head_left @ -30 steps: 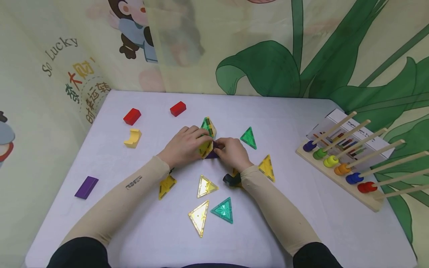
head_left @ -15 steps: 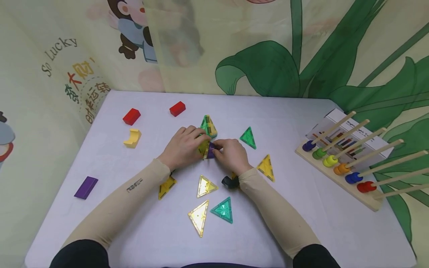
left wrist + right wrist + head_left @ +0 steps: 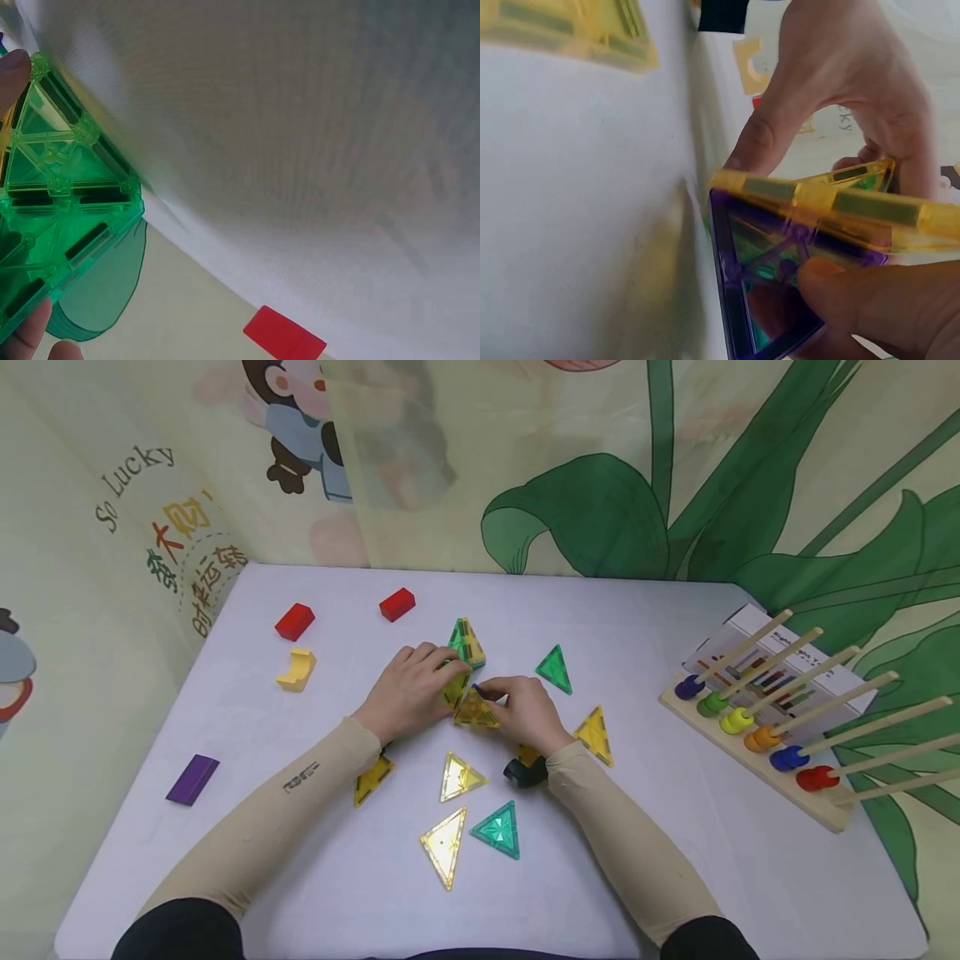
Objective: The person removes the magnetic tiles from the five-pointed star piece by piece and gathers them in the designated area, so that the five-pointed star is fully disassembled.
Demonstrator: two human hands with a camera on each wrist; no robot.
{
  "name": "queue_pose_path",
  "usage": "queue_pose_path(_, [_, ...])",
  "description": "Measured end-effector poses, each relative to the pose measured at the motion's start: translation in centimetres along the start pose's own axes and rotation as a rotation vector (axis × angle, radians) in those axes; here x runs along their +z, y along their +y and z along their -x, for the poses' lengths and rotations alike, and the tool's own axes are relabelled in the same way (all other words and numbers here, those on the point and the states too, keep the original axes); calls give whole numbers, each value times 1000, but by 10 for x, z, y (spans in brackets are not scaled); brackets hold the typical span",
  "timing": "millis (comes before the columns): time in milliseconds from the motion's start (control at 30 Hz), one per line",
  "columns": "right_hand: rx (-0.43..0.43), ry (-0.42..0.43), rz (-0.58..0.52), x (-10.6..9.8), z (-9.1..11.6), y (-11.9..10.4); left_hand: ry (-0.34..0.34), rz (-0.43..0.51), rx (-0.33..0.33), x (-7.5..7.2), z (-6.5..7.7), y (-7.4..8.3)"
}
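My left hand [image 3: 412, 685] grips a build of green and yellow triangular magnetic tiles [image 3: 467, 643]; in the left wrist view its thumb and fingertips hold the joined green tiles [image 3: 52, 180]. With my right hand [image 3: 528, 710] I pinch a purple triangular magnetic tile [image 3: 726, 262] between thumb and fingers. The purple tile's top edge runs right along a yellow tile [image 3: 795, 196] of the build in the right wrist view. From the head view only a thin dark edge of the purple tile shows, with a yellow triangle [image 3: 476, 712] just below it.
Loose yellow triangles [image 3: 442, 847] and green ones [image 3: 500, 831] lie nearer the body. A black curved piece [image 3: 525, 772] is by the right wrist. Red blocks [image 3: 295, 622], a yellow arch [image 3: 297, 670] and a purple block [image 3: 192, 779] lie left. A peg rack [image 3: 757, 752] stands right.
My right hand has shifted slightly toward the body, and the purple tile has turned nearly edge-on. A yellow triangle now shows below it. The left hand stays on the build.
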State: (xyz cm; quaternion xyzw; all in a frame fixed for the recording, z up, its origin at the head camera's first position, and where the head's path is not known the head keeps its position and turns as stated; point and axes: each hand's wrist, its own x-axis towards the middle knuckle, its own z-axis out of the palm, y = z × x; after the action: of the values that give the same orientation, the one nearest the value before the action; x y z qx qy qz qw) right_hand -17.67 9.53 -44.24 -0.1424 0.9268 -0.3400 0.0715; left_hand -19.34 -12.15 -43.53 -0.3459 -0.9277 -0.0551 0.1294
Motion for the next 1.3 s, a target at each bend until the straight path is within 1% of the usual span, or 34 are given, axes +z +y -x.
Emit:
queue_pose_path(133, [-7, -26, -65, -4, 4, 3, -5, -4, 2, -2, 0, -1])
queue_pose_path(200, [-6, -33, -95, -7, 7, 3, -6, -10, -2, -6, 2, -1])
queue_pose_path(267, [-6, -31, -117, -10, 9, 3, 10, 0, -7, -14, 6, 1])
queue_pose_path(333, [-1, -23, -147, -14, 12, 1, 46, 49, 6, -22, 11, 4])
queue_pose_path(400, [-6, -8, -171, -16, 14, -1, 89, 124, 47, -29, 14, 9])
queue_pose_path(467, [-18, 5, -192, -18, 16, -4, 123, 201, 103, -32, 14, 16])
queue_pose_path(533, [-37, 6, -210, -19, 18, -6, 136, 259, 135, -33, 14, 23])
queue_pose_path(567, [-49, 4, -213, -19, 19, -8, 139, 275, 131, -32, 14, 26])
queue_pose_path(633, [-65, -9, -219, -18, 20, -10, 136, 311, 90, -32, 17, 30])
queue_pose_path(733, [-67, -30, -222, -16, 22, -12, 111, 388, -20, -33, 24, 31])
queue_pose_path(833, [-46, -55, -204, -19, 23, -10, 70, 480, -143, -35, 33, 28])
queue_pose_path(933, [-3, -64, -153, -26, 21, -3, 14, 536, -267, -39, 41, 15])
queue_pose_path(1000, [35, -55, -85, -31, 18, 5, -57, 555, -351, -41, 46, 2])
queue_pose_path(1067, [75, -46, 3, -35, 13, 13, -171, 565, -422, -40, 51, -14])
queue_pose_path(1133, [112, -57, 86, -38, 8, 20, -301, 555, -475, -35, 55, -30])
queue_pose_path(1200, [144, -85, 146, -40, 4, 26, -408, 533, -500, -29, 59, -44])
queue_pose_path(1233, [153, -100, 166, -41, 2, 28, -444, 520, -505, -26, 61, -50])
queue_pose_path(1300, [166, -123, 188, -40, 0, 30, -466, 478, -515, -22, 64, -57])
